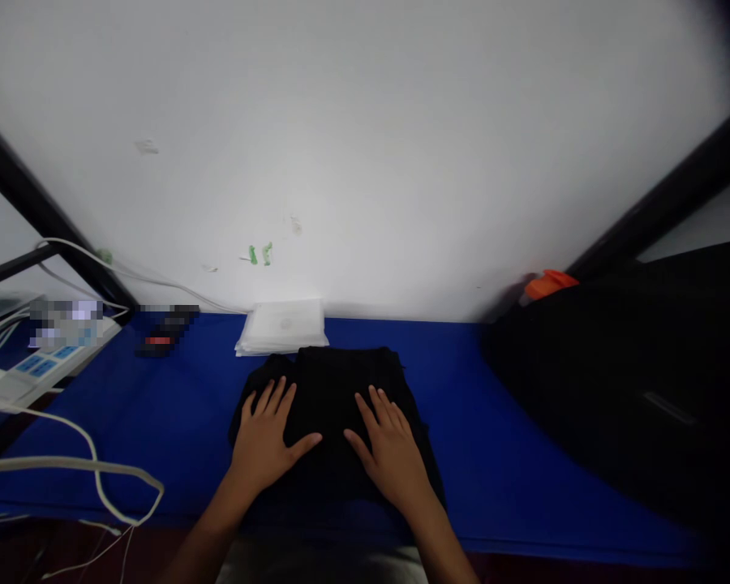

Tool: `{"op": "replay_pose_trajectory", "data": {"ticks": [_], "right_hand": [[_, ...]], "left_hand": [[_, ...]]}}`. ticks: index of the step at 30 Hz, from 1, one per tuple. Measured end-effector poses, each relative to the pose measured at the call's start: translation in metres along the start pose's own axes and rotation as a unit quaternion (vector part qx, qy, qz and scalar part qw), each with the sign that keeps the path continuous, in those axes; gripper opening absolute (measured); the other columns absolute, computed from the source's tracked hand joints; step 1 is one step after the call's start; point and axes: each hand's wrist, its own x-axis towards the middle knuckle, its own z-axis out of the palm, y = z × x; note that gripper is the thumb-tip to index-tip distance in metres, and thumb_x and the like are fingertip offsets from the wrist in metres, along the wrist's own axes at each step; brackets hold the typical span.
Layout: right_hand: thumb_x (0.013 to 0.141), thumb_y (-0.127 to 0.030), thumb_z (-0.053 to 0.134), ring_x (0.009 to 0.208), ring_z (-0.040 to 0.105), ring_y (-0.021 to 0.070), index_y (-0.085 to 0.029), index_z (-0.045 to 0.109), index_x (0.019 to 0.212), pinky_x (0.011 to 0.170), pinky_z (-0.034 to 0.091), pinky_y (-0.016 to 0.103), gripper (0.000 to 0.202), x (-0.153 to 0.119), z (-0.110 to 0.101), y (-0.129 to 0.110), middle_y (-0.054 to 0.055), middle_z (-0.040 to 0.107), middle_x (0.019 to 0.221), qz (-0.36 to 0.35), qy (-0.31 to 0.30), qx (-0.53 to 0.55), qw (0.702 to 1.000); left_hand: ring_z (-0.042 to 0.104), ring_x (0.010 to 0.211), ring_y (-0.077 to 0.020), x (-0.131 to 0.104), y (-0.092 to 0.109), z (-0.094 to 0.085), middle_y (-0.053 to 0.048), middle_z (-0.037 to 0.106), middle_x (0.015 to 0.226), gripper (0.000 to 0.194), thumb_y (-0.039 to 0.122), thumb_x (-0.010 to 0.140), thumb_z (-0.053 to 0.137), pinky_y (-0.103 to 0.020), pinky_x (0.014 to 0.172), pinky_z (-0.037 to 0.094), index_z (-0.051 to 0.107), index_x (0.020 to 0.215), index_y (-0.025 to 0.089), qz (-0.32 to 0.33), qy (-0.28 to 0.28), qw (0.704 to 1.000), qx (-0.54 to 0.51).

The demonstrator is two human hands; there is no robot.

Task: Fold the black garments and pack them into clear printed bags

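Observation:
A folded black cloth garment (334, 405) lies on the blue tabletop (462, 422) in front of me; its exact kind does not show. My left hand (264, 438) rests flat on its left part, fingers spread and thumb pointing inward. On the right part lies my right hand (389, 446), palm down, with its fingers stretched out and the thumb turned toward the middle. Neither hand grips anything. Just behind the garment sits a flat stack of white packets (283, 326) against the wall.
At the left stand a white power strip (52, 365) and loose white cables (85, 465). A dark object (169, 331), partly blurred out, lies near the wall. A large black bag-like item (614, 381) fills the right side, with something orange (549, 283) behind it.

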Motion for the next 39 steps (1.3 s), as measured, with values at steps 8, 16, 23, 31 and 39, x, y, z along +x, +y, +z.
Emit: {"op": "replay_pose_trajectory", "data": {"ticks": [8,16,23,31,39], "right_hand": [[0.098,-0.058,0.035,0.144,0.029,0.0313,-0.014,0.041,0.147,0.113,0.033,0.052,0.066,0.001,-0.003,-0.001,0.018,0.035,0.154,0.002,-0.012,-0.004,1.0],[0.097,-0.059,0.036,0.144,0.029,0.0314,-0.015,0.041,0.147,0.114,0.032,0.052,0.066,0.0,0.0,-0.001,0.018,0.035,0.154,0.001,-0.008,-0.006,1.0],[0.098,-0.056,0.036,0.144,0.028,0.0312,-0.014,0.04,0.147,0.115,0.033,0.052,0.065,-0.002,-0.002,-0.002,0.017,0.036,0.153,-0.001,-0.017,-0.006,1.0],[0.098,-0.05,0.043,0.142,0.033,0.0316,-0.013,0.04,0.147,0.112,0.038,0.051,0.061,-0.028,-0.01,-0.001,0.016,0.036,0.153,-0.022,-0.02,0.027,0.999],[0.086,-0.048,0.065,0.135,0.045,0.0318,-0.026,0.041,0.147,0.105,0.049,0.048,0.069,-0.079,-0.048,0.034,0.009,0.04,0.151,-0.076,-0.113,0.114,0.984]], "left_hand": [[0.036,0.14,-0.0363,0.001,0.001,-0.002,-0.016,0.039,0.152,0.086,0.076,0.084,0.043,-0.058,0.112,0.024,0.041,0.145,0.017,-0.002,-0.007,1.0,0.007],[0.037,0.139,-0.037,0.0,0.001,-0.002,-0.016,0.04,0.152,0.087,0.077,0.083,0.043,-0.058,0.112,0.026,0.042,0.145,0.015,-0.002,-0.004,1.0,0.019],[0.036,0.14,-0.0378,-0.004,0.002,-0.001,-0.017,0.038,0.152,0.086,0.075,0.087,0.039,-0.059,0.111,0.028,0.039,0.147,0.013,0.02,-0.013,0.999,0.04],[0.038,0.139,-0.0351,-0.032,-0.025,-0.012,-0.014,0.039,0.152,0.087,0.072,0.083,0.049,-0.056,0.112,0.029,0.031,0.151,0.021,0.069,-0.043,0.997,0.011],[0.041,0.137,-0.0351,-0.07,-0.057,-0.046,-0.014,0.041,0.152,0.086,0.061,0.077,0.068,-0.056,0.113,0.027,0.034,0.149,0.027,0.122,-0.054,0.991,-0.022]]}}
